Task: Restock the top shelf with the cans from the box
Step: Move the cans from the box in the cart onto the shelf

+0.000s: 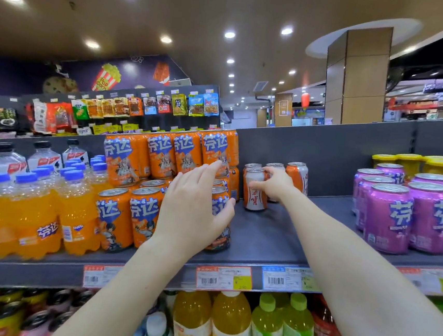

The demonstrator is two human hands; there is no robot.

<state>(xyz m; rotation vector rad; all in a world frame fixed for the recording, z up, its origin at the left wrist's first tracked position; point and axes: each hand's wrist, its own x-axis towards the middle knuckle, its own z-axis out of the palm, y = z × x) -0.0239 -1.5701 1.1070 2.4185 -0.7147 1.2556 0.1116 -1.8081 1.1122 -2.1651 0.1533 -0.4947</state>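
While the box is out of view, the stock left in it cannot be counted; progress is judged from the top shelf (276,235) alone. An early stage is estimated. Only a small cluster of orange-and-white cans is stood just right of the orange can stack (167,160). Most of the bare shelf further right of that stack, up to the purple cans (389,216), is not yet filled.

Cluster: about three rear cans (296,175) are set toward the back panel, right of the stack. One front can (253,195) is placed ahead of them, upright, base on the shelf, just beside the stack's right edge with a narrow gap.

Right hand (275,184): wrapped round the front can, thumb across the label face, fingers hidden behind it. The can is enclosed in the grip at its upper half. Whether it is being set down or adjusted cannot be told.

Left hand (192,205): nothing is carried. Fingers are held fairly straight and spread, laid against the stack's front-right corner; the thumb is rested on the side of the lower corner can (220,222). Judged as steadying the stack, not gripping.

Left to do: front can released, more cans fetched from the box, gap right of the stack filled toward the purple cans.
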